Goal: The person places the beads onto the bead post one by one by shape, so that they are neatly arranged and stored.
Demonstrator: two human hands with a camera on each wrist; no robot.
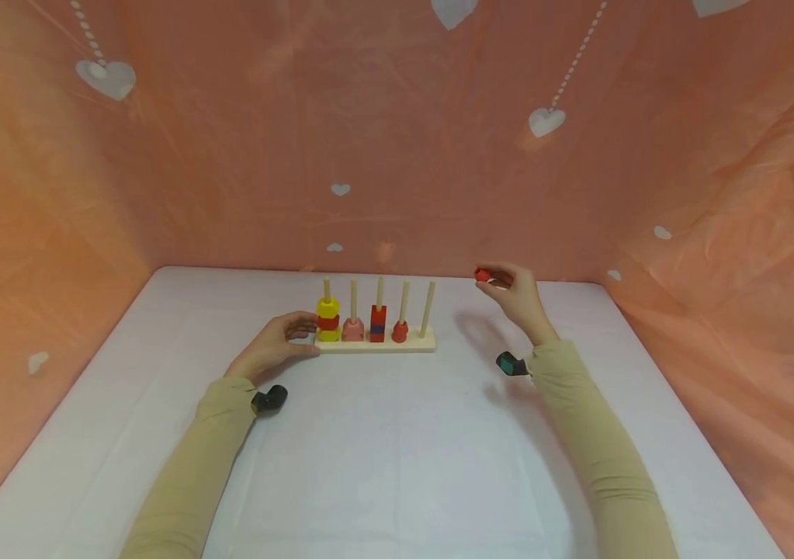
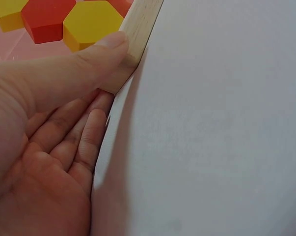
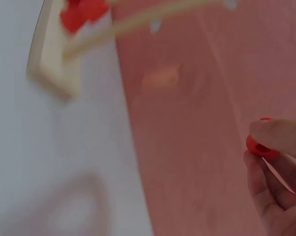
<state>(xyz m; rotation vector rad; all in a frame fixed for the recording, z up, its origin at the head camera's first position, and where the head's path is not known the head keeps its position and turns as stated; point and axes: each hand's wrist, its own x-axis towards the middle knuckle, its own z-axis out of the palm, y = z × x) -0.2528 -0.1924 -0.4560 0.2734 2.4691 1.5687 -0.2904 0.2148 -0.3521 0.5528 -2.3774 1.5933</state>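
Note:
A wooden peg stacker (image 1: 376, 348) with a row of upright pegs stands toward the back of the table. The left hand (image 1: 278, 341) holds its left end, thumb along the front edge of the base (image 2: 133, 49) and fingers behind. Yellow and red hexagon pieces (image 2: 93, 22) sit on the peg nearest that hand. Other pegs carry pink pieces (image 1: 353, 330), red and blue square blocks (image 1: 378, 322) and red pieces (image 1: 400, 332); the rightmost peg (image 1: 428, 310) is bare. To the right, raised above the table, the right hand (image 1: 515, 295) pinches a small red bead (image 3: 261, 148) with a hole.
A white cloth covers the table (image 1: 397, 450). Pink-orange curtains (image 1: 397, 140) with white hearts hang at the back and both sides. Small dark wrist cameras (image 1: 271, 399) jut inward from both sleeves.

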